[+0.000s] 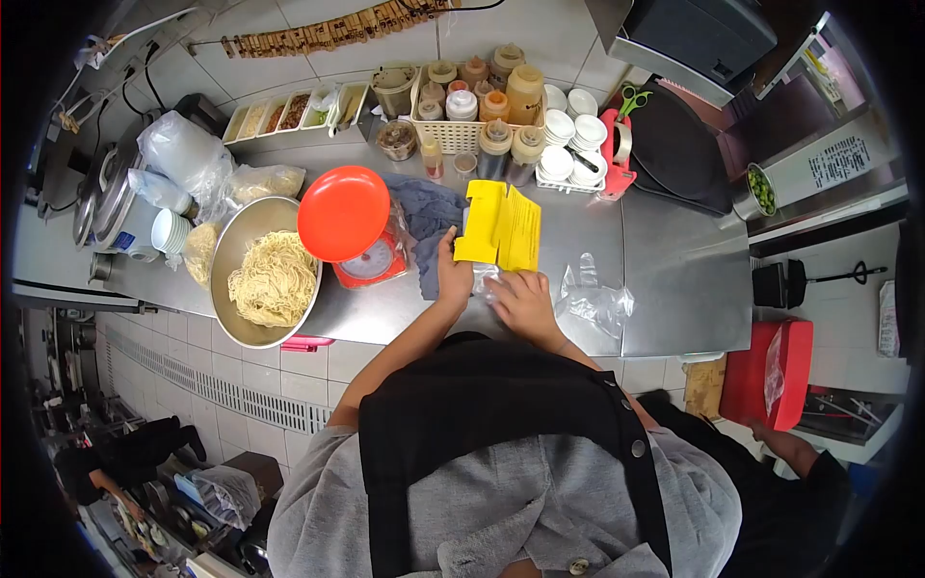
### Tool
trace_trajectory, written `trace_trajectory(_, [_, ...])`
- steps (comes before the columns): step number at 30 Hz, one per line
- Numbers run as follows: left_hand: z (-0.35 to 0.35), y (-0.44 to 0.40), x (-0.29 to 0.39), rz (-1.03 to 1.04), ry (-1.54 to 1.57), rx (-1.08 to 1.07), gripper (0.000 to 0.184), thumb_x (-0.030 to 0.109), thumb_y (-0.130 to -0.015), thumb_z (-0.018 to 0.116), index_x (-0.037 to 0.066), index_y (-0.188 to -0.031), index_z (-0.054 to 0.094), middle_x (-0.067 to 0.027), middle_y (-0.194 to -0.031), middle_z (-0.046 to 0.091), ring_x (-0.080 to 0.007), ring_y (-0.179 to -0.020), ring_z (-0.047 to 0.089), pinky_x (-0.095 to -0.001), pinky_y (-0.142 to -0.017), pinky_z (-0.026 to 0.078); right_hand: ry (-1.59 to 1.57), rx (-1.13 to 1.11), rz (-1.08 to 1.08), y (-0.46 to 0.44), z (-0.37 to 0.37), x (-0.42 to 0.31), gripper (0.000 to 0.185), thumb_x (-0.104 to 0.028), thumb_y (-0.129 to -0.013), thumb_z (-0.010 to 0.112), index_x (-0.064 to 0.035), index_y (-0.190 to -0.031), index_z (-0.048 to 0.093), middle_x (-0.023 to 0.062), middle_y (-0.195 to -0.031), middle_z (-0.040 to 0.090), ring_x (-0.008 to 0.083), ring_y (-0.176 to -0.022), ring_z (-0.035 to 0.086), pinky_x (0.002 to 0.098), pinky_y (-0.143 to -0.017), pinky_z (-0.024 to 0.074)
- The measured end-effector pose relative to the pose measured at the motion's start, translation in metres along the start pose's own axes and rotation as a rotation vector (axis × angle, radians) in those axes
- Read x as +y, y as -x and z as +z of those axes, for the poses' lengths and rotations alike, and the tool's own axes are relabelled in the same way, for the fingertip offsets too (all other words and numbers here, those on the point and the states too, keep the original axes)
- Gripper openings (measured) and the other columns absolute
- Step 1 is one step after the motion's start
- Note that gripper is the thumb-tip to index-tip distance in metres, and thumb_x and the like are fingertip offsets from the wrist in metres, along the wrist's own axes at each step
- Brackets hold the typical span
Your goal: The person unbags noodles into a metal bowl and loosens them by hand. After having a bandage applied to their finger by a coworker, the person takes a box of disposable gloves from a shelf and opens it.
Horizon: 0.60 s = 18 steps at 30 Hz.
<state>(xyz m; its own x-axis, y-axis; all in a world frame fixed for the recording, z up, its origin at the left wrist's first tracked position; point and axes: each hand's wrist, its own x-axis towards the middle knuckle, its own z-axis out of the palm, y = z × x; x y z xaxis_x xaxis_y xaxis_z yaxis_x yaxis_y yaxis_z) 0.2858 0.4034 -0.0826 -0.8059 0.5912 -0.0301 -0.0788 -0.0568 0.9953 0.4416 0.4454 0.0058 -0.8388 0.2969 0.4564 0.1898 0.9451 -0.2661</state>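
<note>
A yellow box (518,228) with its flap raised stands over the steel counter in front of my body. My left hand (453,273) holds the box at its left side, thumb up along the edge. Below the box, my right hand (523,304) has its fingers on clear plastic (487,281) at the lower edge; whether they grip it is hard to make out. A clear plastic glove (594,297) lies crumpled on the counter to the right. Left of the box are a blue-grey cloth (421,214) and a scale with a red plate (343,214).
A steel bowl of noodles (273,289) sits at the left edge. Behind are a basket of sauce bottles (448,131), white dishes (557,169) and topping trays (289,114). A co-worker's arm (788,448) shows at lower right; another person (125,462) is at lower left.
</note>
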Motion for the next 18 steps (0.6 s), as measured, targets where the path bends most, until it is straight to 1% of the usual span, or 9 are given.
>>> trace_trajectory(3, [-0.004, 0.01, 0.009, -0.153, 0.175, -0.023, 0.039, 0.009, -0.095, 0.043, 0.006, -0.133, 0.035, -0.0112, -0.118, 0.051, -0.0172, -0.095, 0.057, -0.0275, -0.072, 0.053, 0.049, -0.047, 0.197, 0.004, 0.024, 0.006, 0.025, -0.016, -0.076, 0.068, -0.0106, -0.1, 0.063, 0.0065, -0.087, 0.06, 0.0224, -0.09, 0.057, 0.0355, -0.079, 0.0415])
trace_trajectory(4, [-0.006, 0.011, 0.015, -0.154, 0.175, -0.016, 0.039, 0.009, -0.095, 0.043, 0.006, -0.133, 0.035, -0.0112, -0.118, 0.051, -0.0172, -0.095, 0.057, -0.0275, -0.072, 0.053, 0.045, -0.051, 0.193, 0.003, 0.032, 0.009, 0.025, -0.016, -0.076, 0.068, -0.0106, -0.1, 0.063, 0.0065, -0.087, 0.06, 0.0224, -0.09, 0.057, 0.0355, -0.079, 0.0415])
trace_trajectory(6, [-0.011, 0.012, 0.029, -0.214, 0.142, -0.115, 0.042, 0.008, -0.096, 0.038, 0.012, -0.137, 0.026, -0.0134, -0.116, 0.052, -0.0209, -0.083, 0.065, -0.0287, -0.058, 0.056, -0.079, 0.02, 0.466, -0.007, 0.039, 0.009, 0.018, -0.009, -0.078, 0.064, -0.0088, -0.096, 0.063, 0.0088, -0.079, 0.061, 0.0255, -0.085, 0.059, 0.0376, -0.075, 0.0447])
trace_trajectory(7, [-0.013, 0.012, 0.029, -0.217, 0.144, -0.111, 0.042, 0.008, -0.096, 0.038, 0.012, -0.137, 0.026, -0.0134, -0.116, 0.052, -0.0209, -0.083, 0.065, -0.0287, -0.058, 0.056, -0.08, 0.014, 0.465, -0.012, 0.043, 0.008, 0.018, -0.009, -0.078, 0.064, -0.0088, -0.096, 0.063, 0.0088, -0.079, 0.061, 0.0255, -0.085, 0.059, 0.0376, -0.075, 0.0447])
trace_trajectory(9, [-0.02, 0.009, 0.021, -0.237, 0.18, -0.242, 0.046, 0.006, -0.097, 0.035, 0.015, -0.138, 0.017, -0.0154, -0.113, 0.053, -0.0239, -0.068, 0.068, -0.0284, -0.049, 0.056, -0.372, 0.225, 0.64, -0.027, 0.043, 0.002, 0.014, -0.004, -0.079, 0.06, -0.0047, -0.093, 0.062, 0.013, -0.081, 0.062, 0.0314, -0.083, 0.058, 0.0409, -0.071, 0.0472])
trace_trajectory(10, [-0.025, 0.004, 0.011, -0.221, 0.119, -0.26, 0.044, 0.011, -0.099, 0.032, 0.018, -0.138, 0.014, -0.0162, -0.108, 0.057, -0.0248, -0.065, 0.068, -0.0283, -0.053, 0.056, -0.373, 0.224, 0.64, -0.031, 0.042, 0.004, 0.014, -0.004, -0.079, 0.06, -0.0047, -0.093, 0.062, 0.013, -0.081, 0.062, 0.0314, -0.083, 0.058, 0.0409, -0.071, 0.0472])
trace_trajectory(12, [-0.031, 0.001, 0.015, -0.206, 0.042, -0.286, 0.045, 0.009, -0.099, 0.031, 0.018, -0.139, 0.013, -0.0161, -0.107, 0.057, -0.0242, -0.066, 0.068, -0.0283, -0.054, 0.056, -0.212, 0.233, 0.293, -0.037, 0.041, 0.009, 0.014, -0.003, -0.078, 0.058, -0.0015, -0.092, 0.061, 0.0161, -0.078, 0.061, 0.0332, -0.084, 0.058, 0.0411, -0.072, 0.0489])
trace_trajectory(16, [-0.042, 0.001, 0.019, -0.189, -0.058, -0.352, 0.052, 0.001, -0.095, 0.03, 0.016, -0.141, 0.01, -0.0171, -0.108, 0.059, -0.024, -0.067, 0.068, -0.0287, -0.055, 0.056, -0.139, 0.143, 0.225, -0.044, 0.038, 0.009, 0.017, -0.002, -0.078, 0.058, -0.0021, -0.095, 0.062, 0.0174, -0.079, 0.062, 0.0349, -0.079, 0.059, 0.0406, -0.071, 0.0486])
trace_trajectory(18, [-0.044, 0.001, 0.022, -0.168, -0.038, -0.364, 0.056, -0.002, -0.093, 0.031, 0.014, -0.141, 0.009, -0.0175, -0.106, 0.06, -0.0248, -0.067, 0.068, -0.0294, -0.054, 0.056, -0.025, 0.089, 0.388, -0.048, 0.037, 0.003, 0.018, -0.002, -0.078, 0.056, -0.0011, -0.095, 0.061, 0.0177, -0.08, 0.062, 0.0341, -0.076, 0.06, 0.0409, -0.068, 0.0494])
